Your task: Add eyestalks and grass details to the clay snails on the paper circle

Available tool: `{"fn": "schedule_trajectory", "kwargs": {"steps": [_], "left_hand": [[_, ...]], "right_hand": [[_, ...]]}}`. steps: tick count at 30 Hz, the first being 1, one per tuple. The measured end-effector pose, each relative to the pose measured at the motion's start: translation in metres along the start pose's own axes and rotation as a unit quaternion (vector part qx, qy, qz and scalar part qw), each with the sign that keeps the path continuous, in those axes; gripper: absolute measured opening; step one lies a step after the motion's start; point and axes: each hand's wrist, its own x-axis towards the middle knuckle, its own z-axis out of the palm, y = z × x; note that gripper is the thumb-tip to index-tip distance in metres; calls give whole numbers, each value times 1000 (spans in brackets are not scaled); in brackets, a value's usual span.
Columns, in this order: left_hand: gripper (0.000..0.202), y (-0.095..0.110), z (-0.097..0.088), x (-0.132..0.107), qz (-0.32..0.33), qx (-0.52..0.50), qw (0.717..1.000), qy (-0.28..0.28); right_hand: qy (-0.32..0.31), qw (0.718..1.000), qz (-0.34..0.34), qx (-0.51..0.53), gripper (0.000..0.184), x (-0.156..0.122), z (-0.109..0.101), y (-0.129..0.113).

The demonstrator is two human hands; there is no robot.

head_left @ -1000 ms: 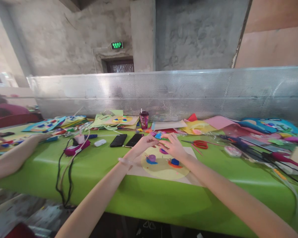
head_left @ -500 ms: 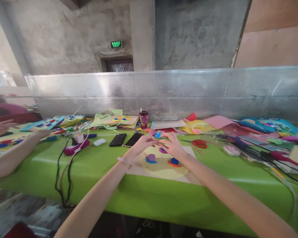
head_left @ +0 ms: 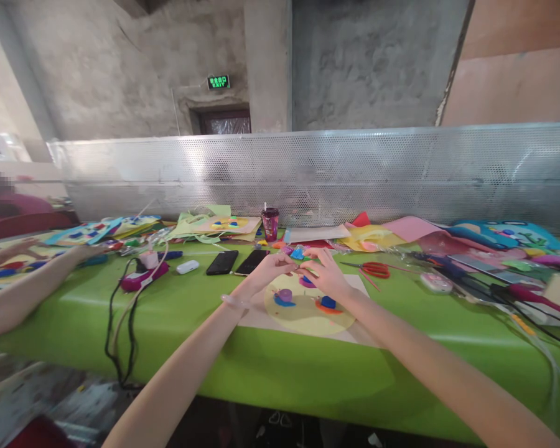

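My left hand (head_left: 276, 268) and my right hand (head_left: 324, 271) meet fingertip to fingertip above the far part of a paper sheet (head_left: 256, 317). Both are closed in a pinch; whatever lies between the fingers is too small to make out. On the sheet's pale yellow round (head_left: 303, 317) sit snail-like clay shapes: a purple and blue one (head_left: 284, 297) at the left, a blue and orange one (head_left: 328, 304) at the right. A third, blue and magenta clay shape (head_left: 307, 282) is partly covered by my right hand. Bright blue material (head_left: 297, 253) lies just beyond my fingers.
Two black phones (head_left: 222, 262), a white case (head_left: 187, 267) and a magenta power strip (head_left: 144, 276) with cords lie leftward. Red-handled scissors (head_left: 374, 269) are at right. A lidded cup (head_left: 270, 224) stands behind. Another person's arm (head_left: 32, 289) reaches in from the left.
My hands stay almost in place, fingertips still together. At the left, the other person's farther hand has moved down and right over their own work.
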Motion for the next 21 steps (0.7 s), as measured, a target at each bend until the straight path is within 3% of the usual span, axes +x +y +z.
{"fn": "schedule_trajectory", "kwargs": {"steps": [8, 11, 16, 18, 21], "left_hand": [[29, 0, -1, 0, -3, 5, 1000, 13], [29, -3, -3, 2, -10, 7, 999, 30], [28, -4, -4, 3, -13, 13, 999, 43], [27, -3, -4, 2, -16, 17, 999, 46], [27, -1, -4, 1, -22, 23, 998, 47]], "right_hand": [[-7, 999, 2, -39, 15, 1, -3, 6], [11, 996, 54, -66, 15, 0, -10, 22], [26, 972, 185, -139, 18, -11, -34, 73], [-16, 961, 225, -159, 16, -21, -41, 91], [-145, 946, 245, -153, 9, -35, -41, 105]]}}
